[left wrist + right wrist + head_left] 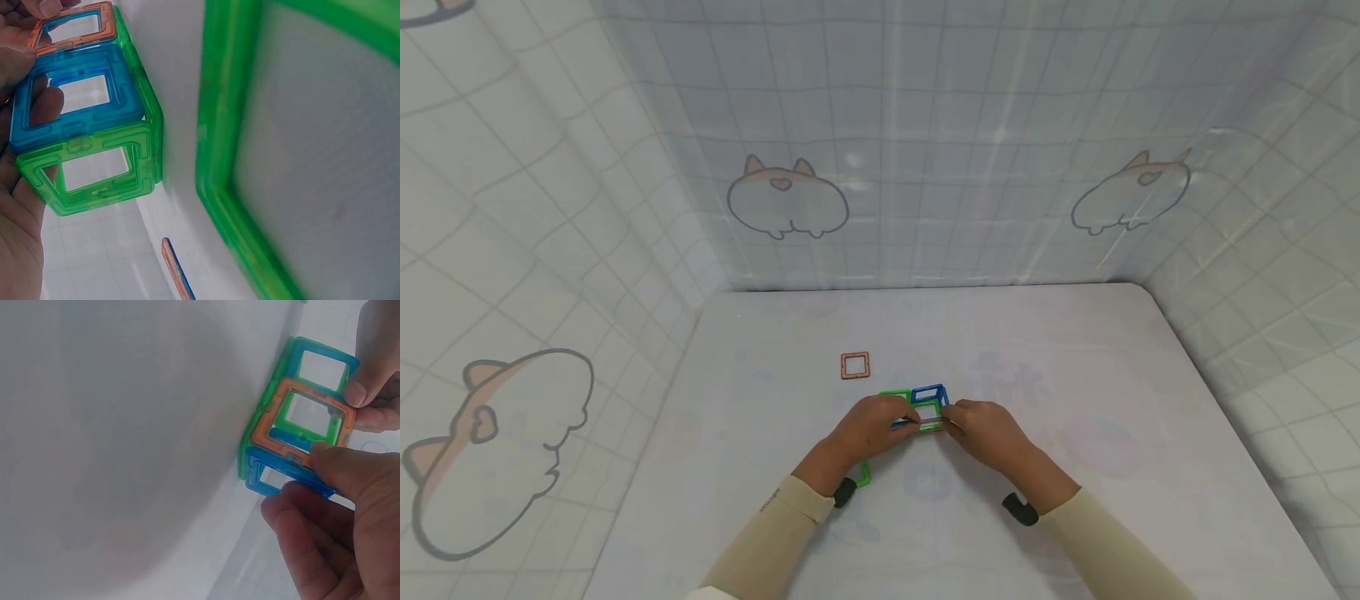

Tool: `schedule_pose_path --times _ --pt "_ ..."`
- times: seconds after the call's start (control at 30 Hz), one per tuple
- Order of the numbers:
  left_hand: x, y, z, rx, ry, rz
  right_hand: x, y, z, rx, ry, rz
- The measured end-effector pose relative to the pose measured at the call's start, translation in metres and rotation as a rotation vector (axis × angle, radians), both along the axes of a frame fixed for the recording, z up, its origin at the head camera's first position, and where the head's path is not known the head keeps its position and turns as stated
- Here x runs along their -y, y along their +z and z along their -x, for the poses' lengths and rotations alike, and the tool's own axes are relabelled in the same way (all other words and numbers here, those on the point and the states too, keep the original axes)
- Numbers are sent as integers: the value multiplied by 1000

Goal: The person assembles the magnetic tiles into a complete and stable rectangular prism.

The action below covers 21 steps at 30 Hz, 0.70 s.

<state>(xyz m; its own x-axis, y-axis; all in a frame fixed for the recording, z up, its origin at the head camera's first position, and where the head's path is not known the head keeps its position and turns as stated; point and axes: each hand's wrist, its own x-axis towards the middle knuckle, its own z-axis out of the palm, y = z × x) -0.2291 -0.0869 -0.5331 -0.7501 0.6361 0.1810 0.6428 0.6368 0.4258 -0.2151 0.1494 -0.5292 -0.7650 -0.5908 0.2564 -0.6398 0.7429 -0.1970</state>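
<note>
Both hands work at a small structure of see-through magnetic square tiles standing on the table. An orange magnetic tile (269, 415) stands upright on the near side, beside a blue tile (81, 127) and a green end tile (81, 144). My right hand (988, 433) pinches the orange tile's edge, thumb on its face and fingers curled behind. My left hand (872, 429) grips the structure where the blue and orange tiles meet; one finger shows through the blue frame. More green and blue tiles (929, 387) form the back and base, partly hidden by the hands.
A loose orange square tile (855, 355) lies flat behind the structure, to the left. Near the left wrist lies a green frame (215, 125), mostly covered by the forearm in the head view. Curtains with a grid pattern surround the white table (1075, 350).
</note>
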Motion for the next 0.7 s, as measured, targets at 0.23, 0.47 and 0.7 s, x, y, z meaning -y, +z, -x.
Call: schedule_pose_path --times 0.23,0.47,0.7 --pt "2 2 -2 -6 2 -39 2 -1 0 8 1 -2" --pt "10 2 -4 -26 20 -73 2 -5 1 6 -4 3" --pt "25 1 -9 -93 42 -180 1 -5 1 85 -28 3"
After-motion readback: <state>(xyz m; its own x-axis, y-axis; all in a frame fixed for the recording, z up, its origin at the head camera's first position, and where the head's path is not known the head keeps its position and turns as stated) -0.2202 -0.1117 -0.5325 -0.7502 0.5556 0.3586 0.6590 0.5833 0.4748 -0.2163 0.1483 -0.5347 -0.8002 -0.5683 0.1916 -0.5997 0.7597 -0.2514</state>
